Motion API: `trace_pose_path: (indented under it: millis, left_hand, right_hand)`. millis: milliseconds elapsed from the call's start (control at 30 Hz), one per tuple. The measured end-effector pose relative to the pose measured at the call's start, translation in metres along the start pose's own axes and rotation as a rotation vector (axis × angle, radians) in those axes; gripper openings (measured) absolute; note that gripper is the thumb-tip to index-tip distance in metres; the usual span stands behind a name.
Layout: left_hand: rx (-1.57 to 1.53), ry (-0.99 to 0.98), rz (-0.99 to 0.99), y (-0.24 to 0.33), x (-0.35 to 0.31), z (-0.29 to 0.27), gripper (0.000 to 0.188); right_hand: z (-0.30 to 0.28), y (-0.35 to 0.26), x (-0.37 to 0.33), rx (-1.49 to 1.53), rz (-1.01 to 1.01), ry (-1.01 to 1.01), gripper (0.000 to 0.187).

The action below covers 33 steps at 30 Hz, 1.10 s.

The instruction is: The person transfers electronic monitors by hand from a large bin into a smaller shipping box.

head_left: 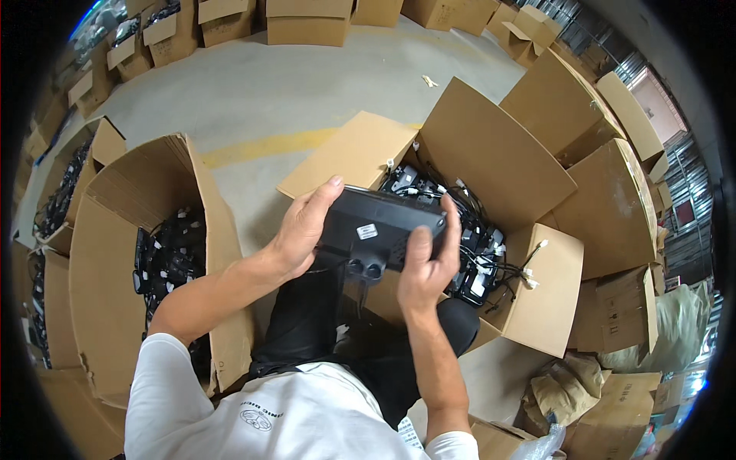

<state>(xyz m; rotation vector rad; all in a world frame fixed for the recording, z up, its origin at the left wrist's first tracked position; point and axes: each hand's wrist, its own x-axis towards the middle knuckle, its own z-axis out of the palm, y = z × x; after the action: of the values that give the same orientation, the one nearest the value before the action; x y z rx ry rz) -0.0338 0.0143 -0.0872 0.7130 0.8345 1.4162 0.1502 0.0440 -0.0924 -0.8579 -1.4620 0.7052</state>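
Between my two hands I hold a black rectangular plastic device (387,222) with a small white label and two round knobs or connectors along its near edge. My left hand (303,230) grips its left end, thumb on top. Around its right end closes my right hand (428,268), the thumb on the near face and the fingers at the far edge. Behind and to the right, an open cardboard box (498,142) holds several black devices (479,264) with cables and white plugs. A cable seems to hang below the device I hold.
At my left stands a tall open carton (100,253) with black cabled parts (176,253) inside. More cartons (307,23) line the far floor. Large boxes (606,207) stack up on the right, near a crumpled brown sack (563,387). A yellow line (268,146) crosses the grey floor.
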Motion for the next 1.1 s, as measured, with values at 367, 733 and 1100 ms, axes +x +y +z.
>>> trace_pose_path:
  millis: [367,733,1100]
  left_hand:
    - [0.801,-0.393,-0.004,0.068,0.051,0.079,0.07]
    - [0.6,0.061,-0.359,-0.076,0.154,0.015,0.039]
    - [1.492,0.148,-0.649,-0.196,0.206,-0.055,0.054]
  right_hand:
    - [-0.074,-0.025,0.156,-0.063,-0.096,-0.239,0.059]
    - [-0.109,0.17,0.092,0.028,0.773,-0.893,0.028]
    - [-0.056,0.274,0.055,-0.892,0.16,-0.986,0.016]
